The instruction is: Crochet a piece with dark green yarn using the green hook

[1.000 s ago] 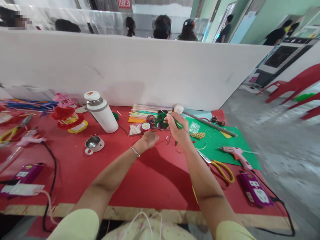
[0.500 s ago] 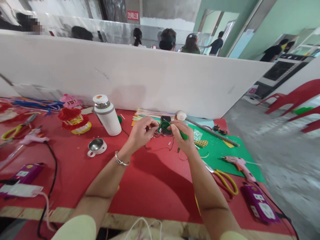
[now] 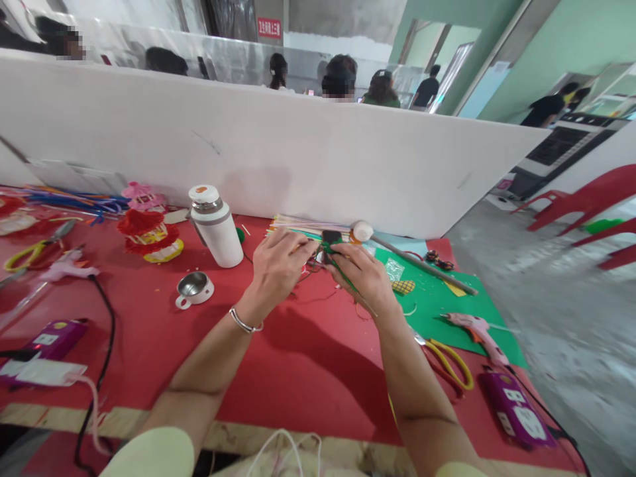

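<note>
My left hand is closed, its fingertips pinching one side of a small green strand piece. On the other side my right hand has its fingers curled over the same piece. A thin green strand runs from it across the back of my right hand toward the wrist. Fingers cover most of the piece, so its shape is hard to make out. A black object lies just behind it on the table. Some thin dark strands show below my fingertips.
A white thermos and its metal-lined cup stand left of my hands. On the right are a green sheet, yellow-handled scissors, a pink glue gun and a purple box. A white partition rises behind the table.
My hands have turned over and come closer together, with their backs now more toward me. The round green loop and green part seen earlier are mostly covered by fingers.
</note>
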Available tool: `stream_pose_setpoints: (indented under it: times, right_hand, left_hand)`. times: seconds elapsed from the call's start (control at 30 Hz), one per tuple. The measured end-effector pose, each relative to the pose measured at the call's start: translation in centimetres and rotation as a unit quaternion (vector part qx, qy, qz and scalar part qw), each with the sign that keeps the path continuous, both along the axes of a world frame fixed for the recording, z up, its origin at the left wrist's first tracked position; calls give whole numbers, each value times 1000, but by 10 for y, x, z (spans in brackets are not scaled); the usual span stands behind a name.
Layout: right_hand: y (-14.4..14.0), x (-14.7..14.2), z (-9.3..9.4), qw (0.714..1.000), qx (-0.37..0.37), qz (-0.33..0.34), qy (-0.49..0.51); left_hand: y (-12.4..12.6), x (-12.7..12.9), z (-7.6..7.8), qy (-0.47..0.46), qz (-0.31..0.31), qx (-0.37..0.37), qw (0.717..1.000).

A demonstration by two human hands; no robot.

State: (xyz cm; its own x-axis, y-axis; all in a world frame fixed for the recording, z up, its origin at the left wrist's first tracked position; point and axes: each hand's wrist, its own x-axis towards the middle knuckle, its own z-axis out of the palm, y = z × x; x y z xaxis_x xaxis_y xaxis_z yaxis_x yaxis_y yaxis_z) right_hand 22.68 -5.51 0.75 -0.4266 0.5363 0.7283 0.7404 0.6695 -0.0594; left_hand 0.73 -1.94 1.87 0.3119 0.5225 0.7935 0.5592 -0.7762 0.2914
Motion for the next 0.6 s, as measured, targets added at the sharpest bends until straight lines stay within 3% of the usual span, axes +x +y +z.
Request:
stream_pose_setpoints:
  times: [0.13,0.37,0.6]
  right_hand:
    - [1,-1,-1,999,20,-5,-26]
    - [0,-1,-1,999,30,-7,-38]
    - [0,-2,-1,1000,17,19,-16]
  left_hand:
    - [2,-2,-2,25,-1,10,1000]
    - [3,-4,-4,110,59,140,982]
    - [4,-9,0,126,56,171,976]
